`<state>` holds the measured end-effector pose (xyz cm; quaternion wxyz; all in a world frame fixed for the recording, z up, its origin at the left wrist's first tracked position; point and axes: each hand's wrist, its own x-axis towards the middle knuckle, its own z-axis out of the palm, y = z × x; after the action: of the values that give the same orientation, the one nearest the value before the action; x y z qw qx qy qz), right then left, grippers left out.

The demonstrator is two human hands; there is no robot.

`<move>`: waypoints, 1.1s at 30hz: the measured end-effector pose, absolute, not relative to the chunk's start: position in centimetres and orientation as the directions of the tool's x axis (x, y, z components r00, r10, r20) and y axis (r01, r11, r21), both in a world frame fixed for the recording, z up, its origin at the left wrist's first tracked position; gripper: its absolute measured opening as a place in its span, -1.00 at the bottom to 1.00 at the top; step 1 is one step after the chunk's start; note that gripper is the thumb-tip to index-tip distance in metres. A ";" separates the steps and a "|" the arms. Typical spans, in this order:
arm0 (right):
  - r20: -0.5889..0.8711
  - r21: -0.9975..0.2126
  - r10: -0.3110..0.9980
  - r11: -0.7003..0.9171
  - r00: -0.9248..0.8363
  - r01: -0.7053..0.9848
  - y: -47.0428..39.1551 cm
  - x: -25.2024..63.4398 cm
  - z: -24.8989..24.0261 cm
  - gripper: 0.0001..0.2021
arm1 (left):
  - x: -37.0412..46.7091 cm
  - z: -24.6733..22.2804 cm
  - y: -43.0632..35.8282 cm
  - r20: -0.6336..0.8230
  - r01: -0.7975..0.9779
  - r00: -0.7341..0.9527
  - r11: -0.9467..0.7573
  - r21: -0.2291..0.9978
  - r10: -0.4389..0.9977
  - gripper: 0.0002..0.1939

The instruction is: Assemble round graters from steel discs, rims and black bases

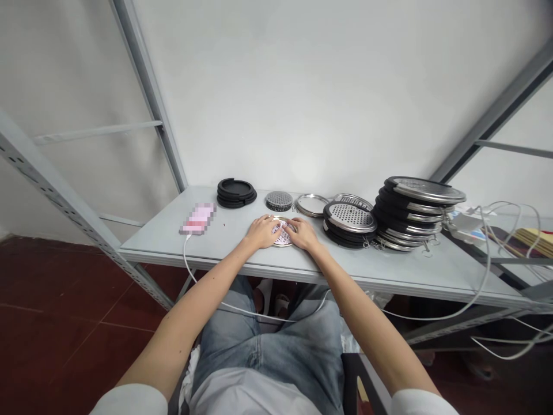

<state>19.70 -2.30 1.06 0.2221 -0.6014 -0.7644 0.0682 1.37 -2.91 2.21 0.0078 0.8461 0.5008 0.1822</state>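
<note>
A round perforated metal disc (281, 237) with a shiny rim lies flat on the table in front of me. My left hand (261, 231) grips its left side, thumb resting on the perforated face. On the opposite side my right hand (303, 233) holds the rim, its thumb also pressed on the face. Just behind the disc sits a short stack of smaller perforated metal discs (279, 199). A shiny metal ring (311, 204) lies to the right of that stack.
Black rings (235, 193) are piled at the back left, near a blurred pink phone (199, 220) on a white cable (185, 259). Perforated discs with black rims (349, 222) and a taller stack (415, 213) stand to the right. Metal posts (149, 92) flank the table (268, 262).
</note>
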 end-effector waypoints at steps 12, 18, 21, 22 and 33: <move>0.243 -0.351 0.955 0.252 -0.173 0.902 -2.4 19.6 1.2 -0.55 | 1.4 2.1 -2.9 0.318 0.841 0.433 -0.505 0.193 0.843 -0.64; 0.248 -0.349 0.953 0.257 -0.175 0.901 -2.2 19.7 1.0 -0.55 | 1.4 2.0 -2.9 0.316 0.837 0.434 -0.507 0.204 0.844 -0.62; 0.255 -0.349 0.950 0.262 -0.177 0.900 -2.2 19.6 1.1 -0.55 | 1.4 1.9 -2.9 0.313 0.838 0.433 -0.505 0.205 0.845 -0.62; 0.256 -0.349 0.950 0.261 -0.177 0.900 -2.2 19.6 1.1 -0.55 | 1.4 1.9 -2.9 0.313 0.838 0.433 -0.505 0.205 0.845 -0.62; 0.254 -0.345 0.949 0.269 -0.186 0.900 -2.8 19.6 1.2 -0.54 | 1.3 2.2 -2.9 0.358 0.811 0.464 -0.551 0.197 0.810 -0.62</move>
<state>19.57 -2.76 1.22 0.2114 -0.6019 -0.7679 0.0587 1.33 -2.92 2.17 -0.0005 0.8556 0.4737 0.2088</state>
